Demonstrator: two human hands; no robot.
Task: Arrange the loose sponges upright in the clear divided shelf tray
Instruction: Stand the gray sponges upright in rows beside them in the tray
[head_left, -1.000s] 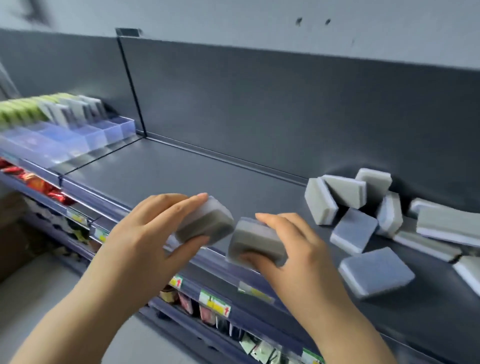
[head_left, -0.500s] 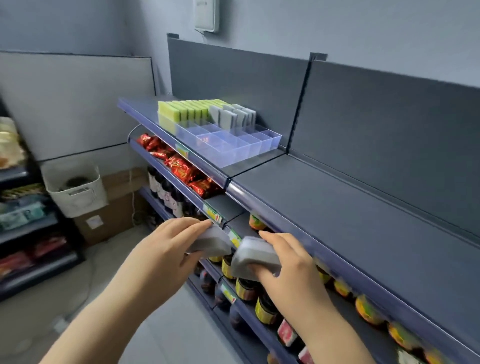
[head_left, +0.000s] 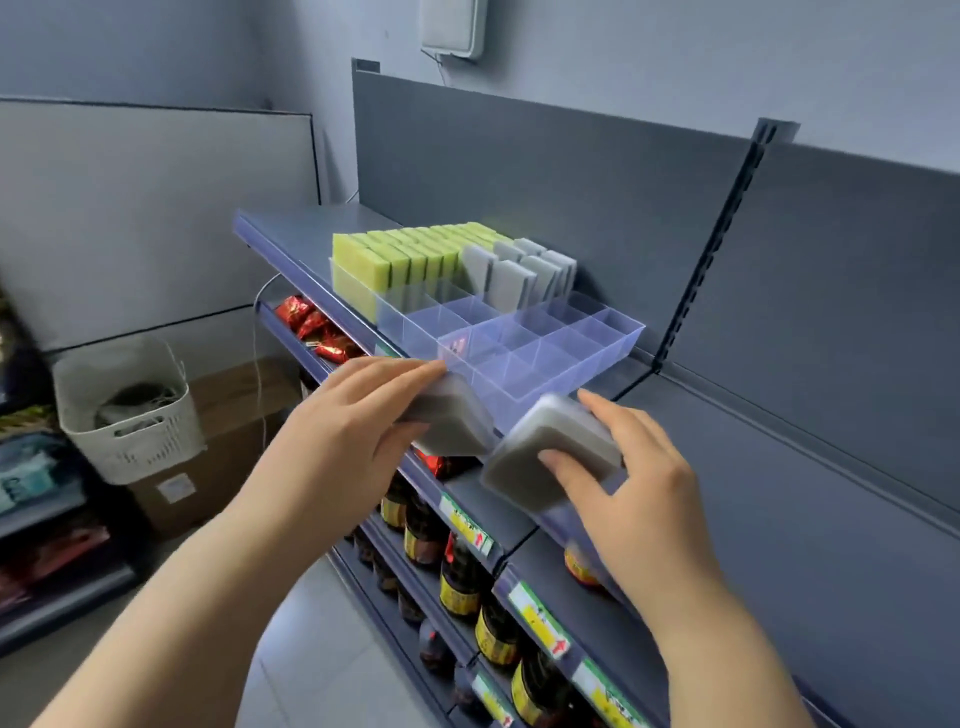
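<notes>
The job looks partly done. The tray (head_left: 629, 334) sits on the top shelf (head_left: 280, 226) in the middle of the frame, and only its back and left cells are filled. Yellow sponges (head_left: 387, 262) stand upright in its upper-left part, and to their right grey sponges (head_left: 511, 283) also stand on edge, some leaning a little. The cells at the front and right hold nothing.

Two more sponges are on the way, both in the air just below the tray's front edge and not yet inside it. The left hand (head_left: 348, 434) clamps the left sponge (head_left: 454, 423) with its fingers flat over the top and its thumb beneath. The right hand (head_left: 641, 491) holds the right sponge (head_left: 545, 457) tilted, with its thumb pressed on the grey face and its fingers curled over the far edge. Both sponges will likely have to be turned on edge before they drop into cells.

Counts:
- Hands: two, with one sponge in each.
- Trays: one.
- Grey sponges standing in the tray: about six, though those at the back overlap.
- Yellow sponges: packed too tightly for an exact count, but well over a dozen, in what look like two rows.
- Empty cells: roughly a dozen, though the clear walls make this uncertain
</notes>
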